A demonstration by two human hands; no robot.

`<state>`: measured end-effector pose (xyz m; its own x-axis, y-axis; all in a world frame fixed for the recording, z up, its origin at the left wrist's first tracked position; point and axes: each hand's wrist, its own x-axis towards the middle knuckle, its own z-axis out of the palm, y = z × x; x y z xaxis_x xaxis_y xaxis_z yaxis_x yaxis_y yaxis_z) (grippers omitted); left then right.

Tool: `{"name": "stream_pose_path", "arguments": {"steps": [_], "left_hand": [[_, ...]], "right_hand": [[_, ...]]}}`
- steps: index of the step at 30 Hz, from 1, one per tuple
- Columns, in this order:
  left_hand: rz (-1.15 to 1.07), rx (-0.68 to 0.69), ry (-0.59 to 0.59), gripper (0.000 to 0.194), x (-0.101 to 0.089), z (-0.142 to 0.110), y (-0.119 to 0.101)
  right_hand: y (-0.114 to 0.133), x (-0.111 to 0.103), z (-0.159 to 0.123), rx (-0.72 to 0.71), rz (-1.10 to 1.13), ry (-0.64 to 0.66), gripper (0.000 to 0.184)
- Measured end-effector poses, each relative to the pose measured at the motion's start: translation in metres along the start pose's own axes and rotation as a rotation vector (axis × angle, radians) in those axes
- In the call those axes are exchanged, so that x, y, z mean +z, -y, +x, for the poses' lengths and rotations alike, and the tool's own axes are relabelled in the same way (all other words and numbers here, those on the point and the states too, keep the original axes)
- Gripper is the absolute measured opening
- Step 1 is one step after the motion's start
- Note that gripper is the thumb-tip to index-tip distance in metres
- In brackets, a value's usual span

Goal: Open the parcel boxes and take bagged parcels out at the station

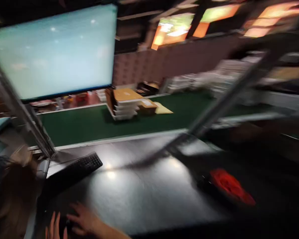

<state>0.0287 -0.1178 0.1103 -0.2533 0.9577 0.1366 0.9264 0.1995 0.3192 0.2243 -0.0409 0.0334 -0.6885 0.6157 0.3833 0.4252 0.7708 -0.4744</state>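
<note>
At the bottom left, my left hand [54, 228] shows only its fingers, stretched upward and apart. Beside it, my right hand [86, 219] reaches in from the right with its fingers spread toward the left hand. A small dark object [64, 223] lies between the two hands; blur and shadow hide what kind it is, and I cannot tell whether either hand touches it. Beyond the hands, a black keyboard [89, 161] lies slanted on the shiny grey table [129, 196].
A large lit screen [57, 53] stands behind the table between slanted metal posts [37, 129]. On the green surface [89, 122] sit stacked white trays [126, 111] and a brown box [147, 107]. A red thing [231, 186] lies at right. The view is smeared by motion.
</note>
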Motion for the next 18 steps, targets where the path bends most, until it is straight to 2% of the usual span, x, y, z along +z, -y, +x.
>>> {"name": "stream_pose_path", "arguments": {"steps": [2,4,6,9,11,14,16,18], "left_hand": [[-0.028,0.213,0.043,0.056,0.009,0.024,-0.003],[-0.124,0.423,0.039,0.063,0.025,0.054,-0.023],[-0.206,0.610,0.058,0.066,0.044,0.079,-0.059],[-0.226,0.829,0.145,0.062,0.068,0.097,-0.124],[-0.266,0.961,0.201,0.062,0.082,0.089,-0.168],[-0.371,1.113,0.264,0.065,0.108,0.046,-0.228],[-0.419,1.191,0.318,0.063,0.131,0.006,-0.265],[-0.414,1.308,0.403,0.058,0.152,-0.034,-0.307]], "right_hand": [[-0.001,0.003,-0.042,0.205,0.048,-0.063,0.068],[-0.006,-0.011,-0.097,0.442,0.042,-0.138,0.069],[-0.001,-0.036,-0.165,0.725,-0.043,-0.260,0.068],[0.031,-0.072,-0.273,1.157,-0.266,-0.563,0.063],[0.060,-0.084,-0.342,1.406,-0.413,-0.773,0.061],[0.100,-0.080,-0.429,1.689,-0.523,-0.996,0.060],[0.119,-0.068,-0.468,1.814,-0.530,-1.088,0.061],[0.131,-0.058,-0.491,1.893,-0.516,-1.137,0.060]]}}
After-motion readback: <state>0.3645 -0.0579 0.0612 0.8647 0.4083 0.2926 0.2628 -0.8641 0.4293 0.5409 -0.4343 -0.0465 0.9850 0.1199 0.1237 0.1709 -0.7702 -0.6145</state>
